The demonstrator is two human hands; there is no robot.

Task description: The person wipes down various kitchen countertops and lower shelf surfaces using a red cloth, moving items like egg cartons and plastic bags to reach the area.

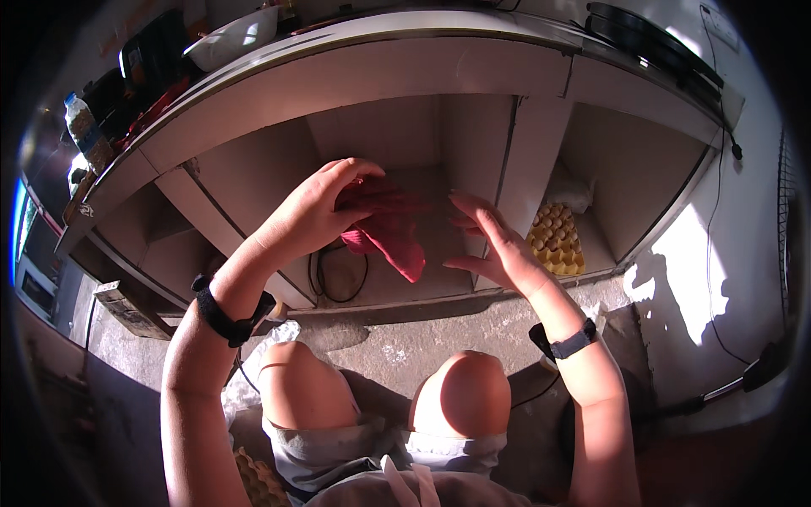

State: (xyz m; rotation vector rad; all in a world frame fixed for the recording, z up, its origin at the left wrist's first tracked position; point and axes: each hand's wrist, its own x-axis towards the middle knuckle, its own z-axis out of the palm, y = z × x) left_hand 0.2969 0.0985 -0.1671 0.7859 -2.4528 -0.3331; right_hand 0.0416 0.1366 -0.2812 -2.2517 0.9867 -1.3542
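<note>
A dark red cloth (389, 237) hangs from my left hand (329, 196), in front of the middle opening of a tiled counter (405, 63). The thumb and fingers pinch its upper left part, and a corner droops down to the right. My right hand (488, 237) is raised to the right of the cloth, apart from it, with fingers spread and nothing in them. Below the cloth, a coiled black cable (339, 298) lies on the compartment floor. Both forearms wear black straps.
In the right compartment, a yellow egg tray (557, 244) holds several eggs beside a whitish plastic bag (570, 190). On the counter top are a white basin (234, 38), a plastic bottle (89, 130) and a black pan (646, 44). A wooden block (130, 310) lies at the left.
</note>
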